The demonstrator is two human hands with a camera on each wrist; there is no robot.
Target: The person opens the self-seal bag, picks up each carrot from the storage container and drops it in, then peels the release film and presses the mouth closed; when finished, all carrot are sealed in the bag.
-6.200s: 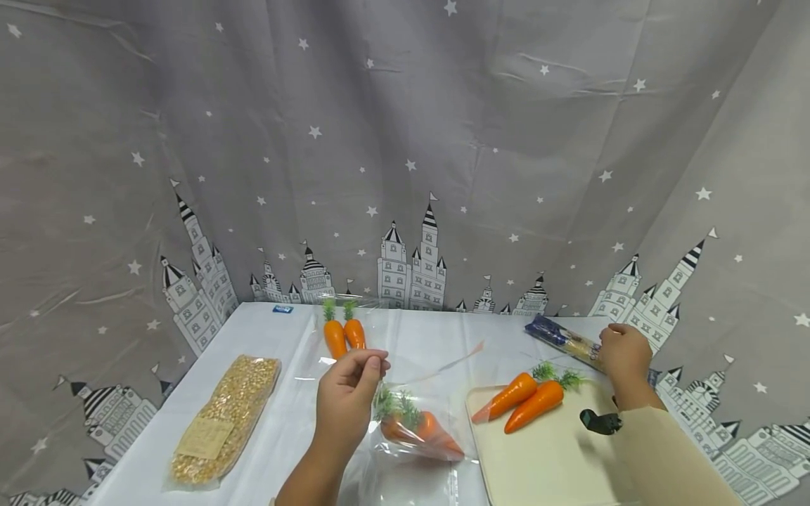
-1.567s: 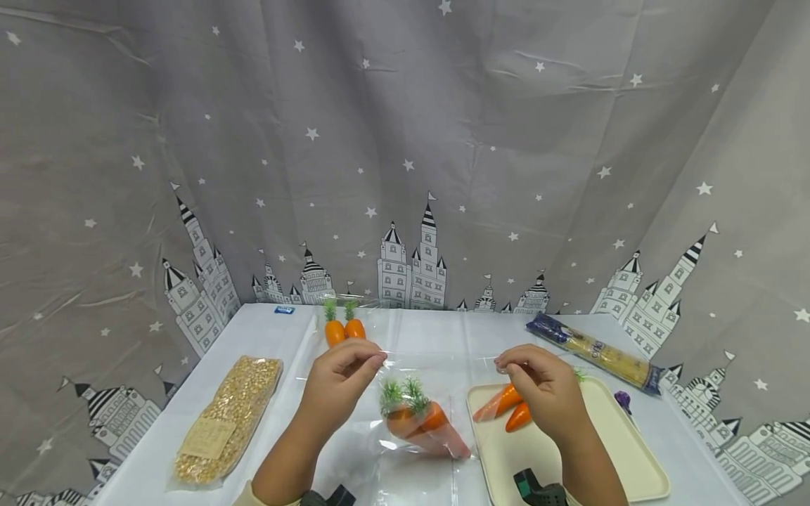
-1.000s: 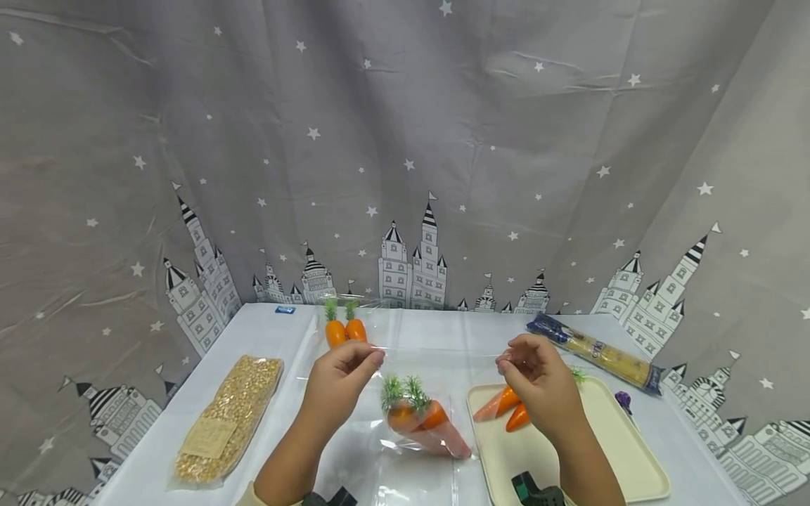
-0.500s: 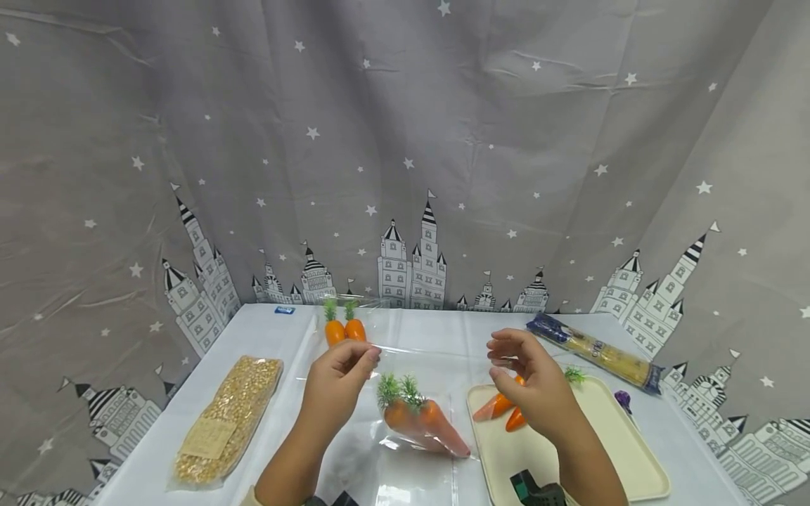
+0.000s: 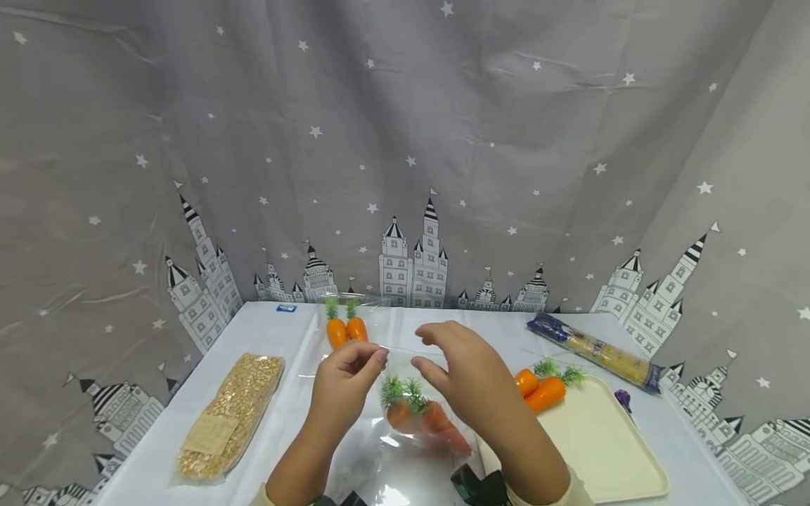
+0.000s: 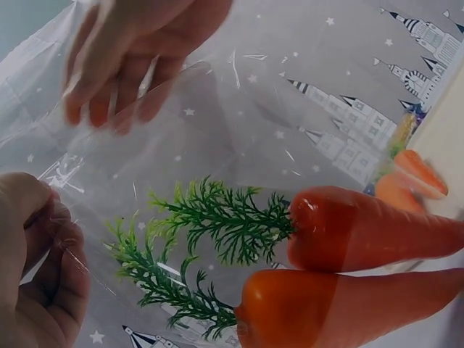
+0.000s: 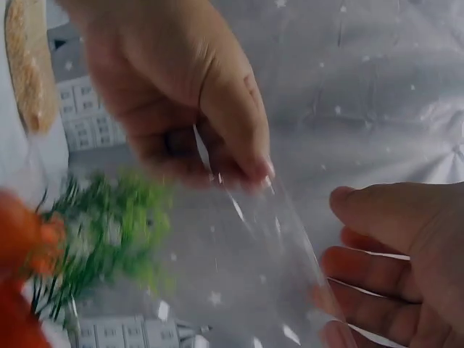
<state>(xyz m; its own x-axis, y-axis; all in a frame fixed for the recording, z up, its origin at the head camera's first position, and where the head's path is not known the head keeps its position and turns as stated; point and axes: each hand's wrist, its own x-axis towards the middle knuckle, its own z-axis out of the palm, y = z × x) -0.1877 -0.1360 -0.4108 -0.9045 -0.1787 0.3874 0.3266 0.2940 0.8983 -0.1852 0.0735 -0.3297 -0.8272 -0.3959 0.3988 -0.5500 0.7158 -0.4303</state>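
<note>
My left hand (image 5: 344, 376) pinches the top edge of a clear plastic bag (image 7: 239, 254) between thumb and fingers. Inside the bag lie two orange carrots (image 6: 362, 232) with green leafy tops, tips toward the right. To the right of the left hand, my right hand (image 5: 465, 372) hangs over the bag with thumb and fingers spread apart. In the right wrist view its fingertips (image 7: 341, 261) are right at the bag's free edge, with nothing gripped. The right forearm covers part of the bag and of the tray's left side in the head view.
A cream tray (image 5: 601, 464) at right bears two more carrots (image 5: 547, 393). Behind it lies a spaghetti packet (image 5: 598, 353), with a small purple thing (image 5: 623, 399) beside the tray. Left are a bag of corn kernels (image 5: 230, 414), another clear bag with carrots (image 5: 337, 334) and a small blue packet (image 5: 286, 308).
My right hand has gone from the spaghetti packet to the bag's right top corner, pinched it, let go and moved left toward my left hand. The left hand keeps its pinch.
</note>
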